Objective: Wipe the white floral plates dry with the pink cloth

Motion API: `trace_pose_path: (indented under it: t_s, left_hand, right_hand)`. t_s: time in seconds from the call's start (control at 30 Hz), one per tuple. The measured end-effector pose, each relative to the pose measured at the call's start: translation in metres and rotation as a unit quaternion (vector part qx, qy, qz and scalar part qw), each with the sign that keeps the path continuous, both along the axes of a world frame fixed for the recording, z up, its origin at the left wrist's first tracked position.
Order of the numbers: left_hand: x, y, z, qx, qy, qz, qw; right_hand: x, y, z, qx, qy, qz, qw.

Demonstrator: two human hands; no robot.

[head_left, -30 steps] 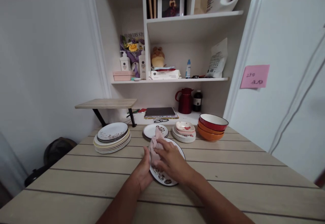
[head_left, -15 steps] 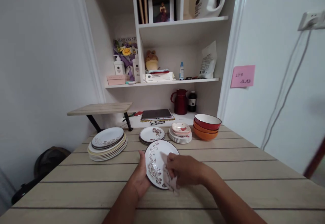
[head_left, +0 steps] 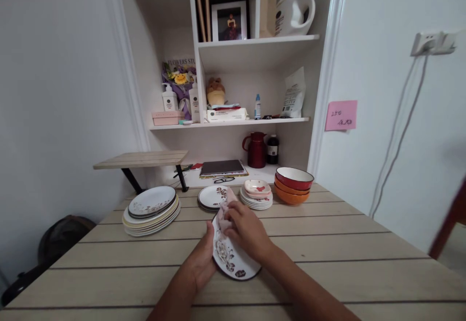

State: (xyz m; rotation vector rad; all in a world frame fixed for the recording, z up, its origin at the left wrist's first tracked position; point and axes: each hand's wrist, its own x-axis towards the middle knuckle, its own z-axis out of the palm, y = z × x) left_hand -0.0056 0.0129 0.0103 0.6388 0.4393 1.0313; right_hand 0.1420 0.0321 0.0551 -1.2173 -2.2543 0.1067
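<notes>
A white plate (head_left: 233, 260) with a brown flower pattern and a dark rim is tilted up above the wooden table (head_left: 349, 258). My left hand (head_left: 204, 258) grips the plate's left edge from behind. My right hand (head_left: 247, 228) is closed on a crumpled pale pink cloth (head_left: 226, 209) and presses it against the upper part of the plate's face.
At the table's far side stand a tall stack of large plates (head_left: 151, 209), a small patterned plate (head_left: 211, 197), a stack of small dishes (head_left: 257, 194) and stacked red and orange bowls (head_left: 293, 184). Shelves (head_left: 233, 122) with bottles, a red jug and a tablet rise behind.
My right hand has moved the cloth from the plate's lower right up to its top edge. The view has tilted slightly; the stacks have not moved.
</notes>
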Motion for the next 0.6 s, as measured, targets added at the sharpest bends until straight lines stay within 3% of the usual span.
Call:
trace_pose_path:
  t_s: [0.2, 0.37, 0.47, 0.6]
  left_hand:
    - [-0.005, -0.004, 0.001, -0.032, 0.017, 0.065, 0.997]
    - [-0.009, -0.001, -0.001, -0.046, 0.015, 0.044, 0.998]
    - [-0.009, 0.001, -0.001, -0.030, -0.004, 0.017, 0.999]
    - [-0.005, -0.001, 0.001, 0.000, -0.024, 0.012, 1.000]
  right_hand:
    - [-0.007, -0.017, 0.003, -0.030, -0.066, 0.172, 0.982]
    - [0.012, -0.015, 0.002, -0.139, -0.091, 0.260, 0.951]
    - [0.029, -0.011, 0.005, -0.181, -0.124, 0.209, 0.953]
    - [0.045, -0.003, 0.008, -0.163, -0.122, 0.091, 0.975]
